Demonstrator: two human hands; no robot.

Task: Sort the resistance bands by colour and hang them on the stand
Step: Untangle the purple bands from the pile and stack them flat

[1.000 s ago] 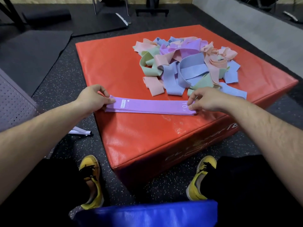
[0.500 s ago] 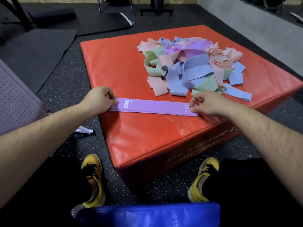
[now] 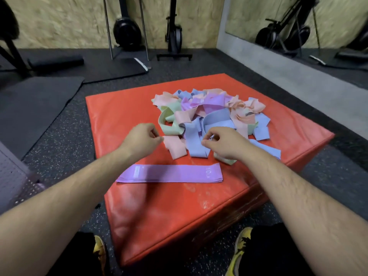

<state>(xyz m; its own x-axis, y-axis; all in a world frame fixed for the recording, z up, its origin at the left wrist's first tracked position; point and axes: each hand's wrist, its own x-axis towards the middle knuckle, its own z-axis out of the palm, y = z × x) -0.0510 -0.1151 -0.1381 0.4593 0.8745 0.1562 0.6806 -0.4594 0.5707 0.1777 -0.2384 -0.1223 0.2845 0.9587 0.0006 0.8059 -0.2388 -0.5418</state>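
Stack of purple bands [image 3: 169,174], set apart as sorted; left hand [image 3: 142,139], right hand [image 3: 225,143] over mixed pile [image 3: 211,114], loosely curled, apparently empty.

Bare forearms [image 3: 298,196], hairy; black legwear [image 3: 278,251], perhaps trousers; yellow shoes [image 3: 238,255], black markings

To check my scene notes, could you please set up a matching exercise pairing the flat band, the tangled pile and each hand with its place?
1 flat purple band
2 tangled pile
3 left hand
4 right hand

A far part of the red box
B beside a pink band
C near edge of the red box
D over a blue band

Pairs: 1-C, 2-A, 3-B, 4-D
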